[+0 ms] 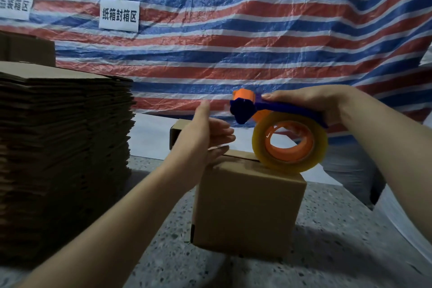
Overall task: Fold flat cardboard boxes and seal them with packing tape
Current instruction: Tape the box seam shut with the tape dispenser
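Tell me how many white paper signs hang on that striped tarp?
2. One white paper sign with black characters hangs left of centre on the red, white and blue striped tarp; another is cut off at the left edge. Others may lie outside view.

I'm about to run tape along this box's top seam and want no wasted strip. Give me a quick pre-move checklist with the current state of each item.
1. Box stands upright on the floor: ok.
2. Top flaps closed, seam showing: ok.
3. Right hand has a firm grip on the tape dispenser: ok.
4. Tape roll over the top's near edge: ok.
5. Left hand steadying the box: not ok, open beside the top.
6. Tape end stuck to the cardboard: cannot tell.
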A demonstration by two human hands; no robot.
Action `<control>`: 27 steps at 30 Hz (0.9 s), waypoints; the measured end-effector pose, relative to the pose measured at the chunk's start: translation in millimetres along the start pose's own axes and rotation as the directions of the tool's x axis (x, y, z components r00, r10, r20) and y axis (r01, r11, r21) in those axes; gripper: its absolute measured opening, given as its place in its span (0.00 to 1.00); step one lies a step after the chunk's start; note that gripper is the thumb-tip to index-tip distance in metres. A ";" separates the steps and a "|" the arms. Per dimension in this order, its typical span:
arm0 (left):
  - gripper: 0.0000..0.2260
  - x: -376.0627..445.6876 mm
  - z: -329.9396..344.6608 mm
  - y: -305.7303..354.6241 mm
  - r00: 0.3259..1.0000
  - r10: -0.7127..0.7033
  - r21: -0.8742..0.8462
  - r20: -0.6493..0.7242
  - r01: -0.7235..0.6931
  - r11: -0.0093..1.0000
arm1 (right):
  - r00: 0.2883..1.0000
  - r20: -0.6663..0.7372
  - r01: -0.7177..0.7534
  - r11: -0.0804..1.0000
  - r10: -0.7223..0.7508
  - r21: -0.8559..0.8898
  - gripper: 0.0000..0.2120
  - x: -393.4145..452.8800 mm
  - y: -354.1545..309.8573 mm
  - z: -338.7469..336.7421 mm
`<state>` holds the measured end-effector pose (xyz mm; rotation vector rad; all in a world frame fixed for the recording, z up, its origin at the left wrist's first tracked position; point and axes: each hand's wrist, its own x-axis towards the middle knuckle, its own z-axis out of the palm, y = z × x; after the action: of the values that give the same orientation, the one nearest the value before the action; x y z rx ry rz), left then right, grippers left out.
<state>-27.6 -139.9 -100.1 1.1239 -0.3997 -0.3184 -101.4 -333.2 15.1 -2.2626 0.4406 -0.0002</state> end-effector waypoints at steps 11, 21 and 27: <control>0.11 2.6 -5.8 4.6 0.999 -0.050 0.023 0.000 0.050 0.998 | 0.999 0.041 -0.009 0.987 0.016 -0.158 0.34 5.3 -20.0 10.1; 0.06 9.6 -10.9 -3.3 0.999 0.052 0.077 -0.007 -0.051 0.996 | 0.996 0.083 -0.001 0.982 0.017 -0.191 0.30 10.5 -23.4 9.9; 0.09 12.1 -8.8 -8.9 0.990 0.081 0.117 -0.119 -0.067 0.991 | 0.992 0.125 0.013 0.945 0.029 -0.328 0.39 13.2 -28.9 1.5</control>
<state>-13.2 -141.8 -109.7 1.2291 -0.3522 -0.1617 -79.8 -318.6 33.3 -2.5695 0.4042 0.2391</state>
